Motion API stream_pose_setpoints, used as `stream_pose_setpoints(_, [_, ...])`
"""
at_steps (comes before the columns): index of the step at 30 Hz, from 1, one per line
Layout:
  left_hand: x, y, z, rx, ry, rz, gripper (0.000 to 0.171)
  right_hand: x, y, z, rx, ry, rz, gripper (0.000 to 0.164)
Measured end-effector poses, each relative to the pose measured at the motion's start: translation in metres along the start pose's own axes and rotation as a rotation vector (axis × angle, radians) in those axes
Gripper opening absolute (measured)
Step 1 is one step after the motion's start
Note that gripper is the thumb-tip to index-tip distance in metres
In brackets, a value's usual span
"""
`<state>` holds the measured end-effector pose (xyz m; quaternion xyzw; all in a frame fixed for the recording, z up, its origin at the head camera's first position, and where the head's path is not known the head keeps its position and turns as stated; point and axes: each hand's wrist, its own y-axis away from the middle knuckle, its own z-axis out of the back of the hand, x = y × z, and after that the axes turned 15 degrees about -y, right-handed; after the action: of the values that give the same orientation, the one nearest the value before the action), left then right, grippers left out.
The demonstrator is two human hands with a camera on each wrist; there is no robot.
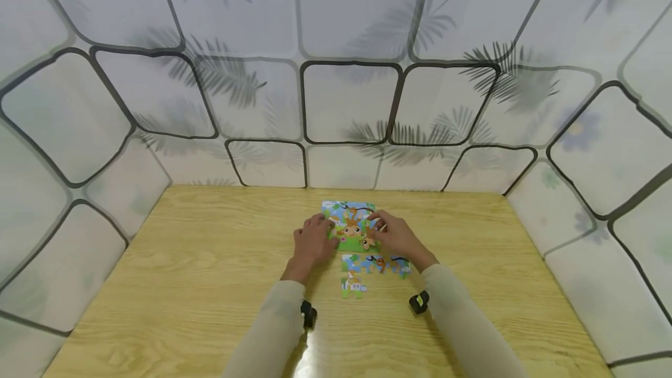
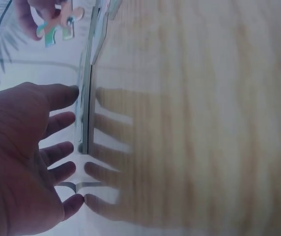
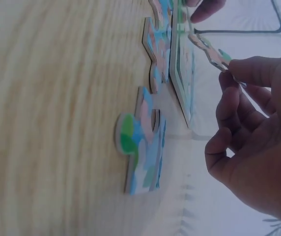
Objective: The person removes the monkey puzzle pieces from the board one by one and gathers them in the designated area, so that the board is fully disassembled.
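A jigsaw board (image 1: 350, 245) with a cartoon monkey picture lies toward the back of the table. My left hand (image 1: 315, 240) is at its left side, fingers spread and fairly straight, the fingertips right at the board in the left wrist view. Over the board's right side, my right hand (image 1: 398, 237) pinches a jigsaw piece (image 3: 210, 53) between thumb and fingers. That piece is held tilted, its knobs toward the board. Just in front of the board lies a joined strip of pieces (image 1: 362, 264) showing a branch and leaves.
Below the strip sit joined pieces (image 1: 353, 286) with a house picture. The wooden table (image 1: 210, 284) runs up to patterned curtain walls (image 1: 346, 104) at the back and sides. Dark wrist cameras (image 1: 308, 315) are strapped below both hands.
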<state>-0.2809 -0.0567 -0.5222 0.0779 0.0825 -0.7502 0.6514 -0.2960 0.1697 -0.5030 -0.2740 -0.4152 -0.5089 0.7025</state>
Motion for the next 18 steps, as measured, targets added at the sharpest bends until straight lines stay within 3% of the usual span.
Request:
stream_pose_setpoints(12, [-0.002,0.002,-0.002,0.007,-0.03,-0.008,0.041,-0.003,0.036,0.002,0.108,-0.001,-0.003,0.031])
stream_pose_setpoints(18, [-0.003,0.003,0.0,0.006,-0.03,-0.002,0.041,-0.006,0.054,0.004,0.178,-0.024,0.043,0.026])
